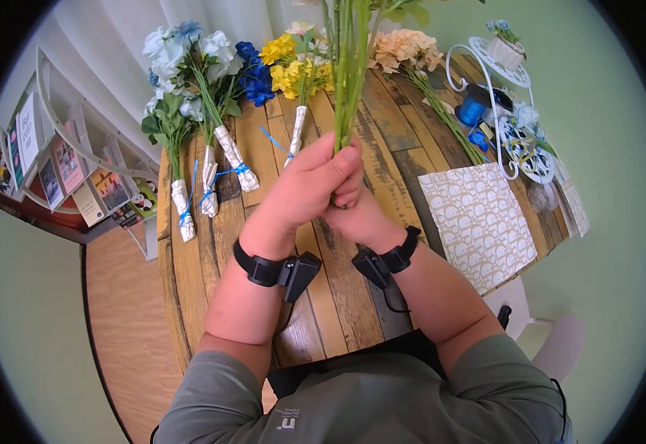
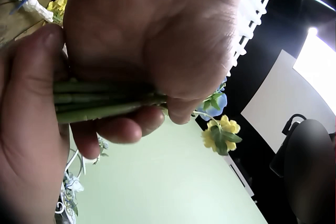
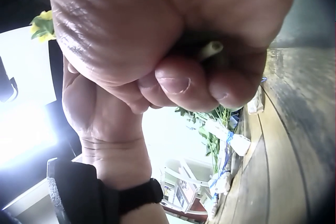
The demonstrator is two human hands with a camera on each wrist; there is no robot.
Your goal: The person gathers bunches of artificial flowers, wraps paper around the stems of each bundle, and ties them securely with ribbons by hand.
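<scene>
In the head view a bundle of long green stems (image 1: 347, 74) stands upright, with the flower tops beyond the top edge. My left hand (image 1: 309, 183) grips it low down, its thumb across the front. Close against it, my right hand (image 1: 361, 216) has its fingers curled round the lower stems. The large left hand (image 2: 152, 29) in the left wrist view wraps the stems (image 2: 94, 103), a yellow flower (image 2: 223, 134) showing past it. In the right wrist view a cut stem end (image 3: 212, 49) pokes out between the right hand's (image 3: 157, 29) palm and curled fingers.
Wrapped bouquets (image 1: 208, 174) tied with blue ribbon lie at the table's left. Peach flowers (image 1: 406, 50) lie at the back. Patterned paper (image 1: 478, 222) covers the right front, beside a white metal stand (image 1: 497, 96) and blue ribbon spool (image 1: 472, 109). A magazine rack (image 1: 71, 159) stands left.
</scene>
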